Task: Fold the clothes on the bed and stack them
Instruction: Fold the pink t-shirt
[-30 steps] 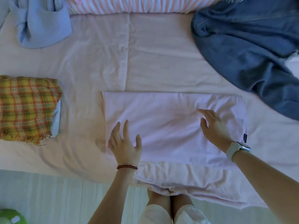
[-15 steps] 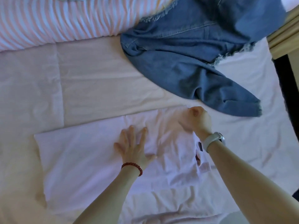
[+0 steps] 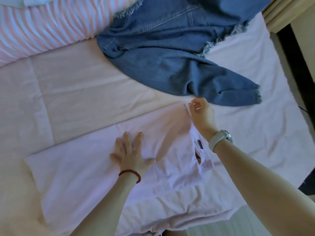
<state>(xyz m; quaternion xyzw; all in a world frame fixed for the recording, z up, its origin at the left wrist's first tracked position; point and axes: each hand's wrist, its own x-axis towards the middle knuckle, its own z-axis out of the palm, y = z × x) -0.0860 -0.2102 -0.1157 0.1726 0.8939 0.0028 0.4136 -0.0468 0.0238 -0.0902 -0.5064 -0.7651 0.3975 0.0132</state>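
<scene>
A pink-and-white striped pillow lies at ten o'clock along the far side of the bed, which is covered in a pale pink sheet. Below it, from eight o'clock to the centre, a pale lilac garment lies folded flat on the sheet, its near edge reaching the bed's edge. The left hand, a red bead bracelet at its wrist, presses flat on the garment's middle with fingers straight and spread. Just right of centre, the right hand pinches the garment's far right corner and lifts it off the sheet; a pale watch sits on that wrist. From twelve to two o'clock a blue denim jacket lies unfolded, one frayed sleeve ending just beside the right hand.
</scene>
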